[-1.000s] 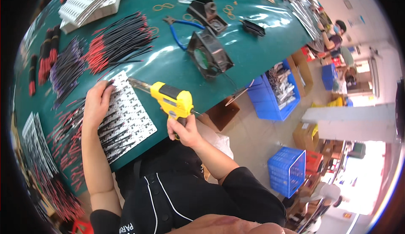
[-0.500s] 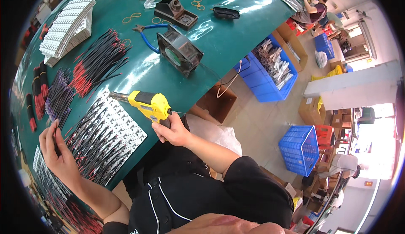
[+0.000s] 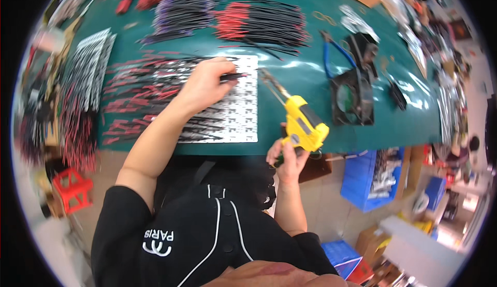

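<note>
My right hand [image 3: 290,160] is wrapped round the grip of a yellow soldering gun [image 3: 303,124]. The gun's metal tip points up and left, just off the right edge of a white circuit board panel [image 3: 248,106]. Over that panel, my left hand [image 3: 209,82] is closed, its fingertips pinching a short black wire [image 3: 233,76] with a reddish end. Rows of black wires [image 3: 204,126] with red ends lie across the panel and stick out to its left. My left hand hides part of these rows.
Beyond the panel lie a pile of black-and-red wires [image 3: 269,23] and a purple-and-black bundle [image 3: 184,12]. On the right stand a small fan [image 3: 357,98], blue-handled pliers [image 3: 330,54] and a soldering iron stand [image 3: 362,49]. Another wired panel [image 3: 90,75] is at the left.
My view has turned, so the panel now lies squarely before me. My left hand has moved from beside the wire bundles to above the panel. My right hand still holds the soldering gun.
</note>
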Motion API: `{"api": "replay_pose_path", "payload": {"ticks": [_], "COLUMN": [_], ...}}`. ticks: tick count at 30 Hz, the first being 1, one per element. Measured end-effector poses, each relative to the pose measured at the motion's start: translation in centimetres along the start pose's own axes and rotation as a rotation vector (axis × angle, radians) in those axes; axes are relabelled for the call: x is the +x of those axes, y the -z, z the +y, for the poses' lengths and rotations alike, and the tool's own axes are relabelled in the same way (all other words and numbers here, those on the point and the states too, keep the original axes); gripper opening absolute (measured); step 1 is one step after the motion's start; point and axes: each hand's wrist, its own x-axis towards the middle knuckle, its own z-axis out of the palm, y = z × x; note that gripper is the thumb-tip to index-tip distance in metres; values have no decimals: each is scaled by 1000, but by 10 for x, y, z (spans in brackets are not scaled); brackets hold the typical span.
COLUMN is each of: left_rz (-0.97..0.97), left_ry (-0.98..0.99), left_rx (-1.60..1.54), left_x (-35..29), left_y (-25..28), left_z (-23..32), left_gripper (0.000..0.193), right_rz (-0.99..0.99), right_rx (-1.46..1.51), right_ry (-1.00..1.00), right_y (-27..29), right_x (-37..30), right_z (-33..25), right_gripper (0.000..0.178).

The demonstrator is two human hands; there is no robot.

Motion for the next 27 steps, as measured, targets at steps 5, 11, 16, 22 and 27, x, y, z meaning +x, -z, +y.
{"api": "replay_pose_path", "payload": {"ticks": [5, 11, 16, 22, 27], "left_rz": [-12, 52, -2, 44, 50], "left_ry": [83, 25, 183, 122, 95], "left_rx": [-128, -182, -401, -304, -238], "left_x": [-9, -13, -12, -12, -12], "left_y": [5, 3, 4, 4, 4], "left_z": [-1, -6, -4, -2, -5], "left_gripper": [20, 21, 20, 14, 16], "right_rz": [-48, -70, -42, -18, -17], "right_rx": [38, 53, 48, 34, 25], "right_ry": [-57, -24, -34, -48, -49], "right_y": [1, 0, -1, -3, -4], "right_x": [4, 2, 2, 3, 3], "right_z": [9, 9, 7, 6, 5], "right_gripper": [42, 43, 41, 40, 40]}}
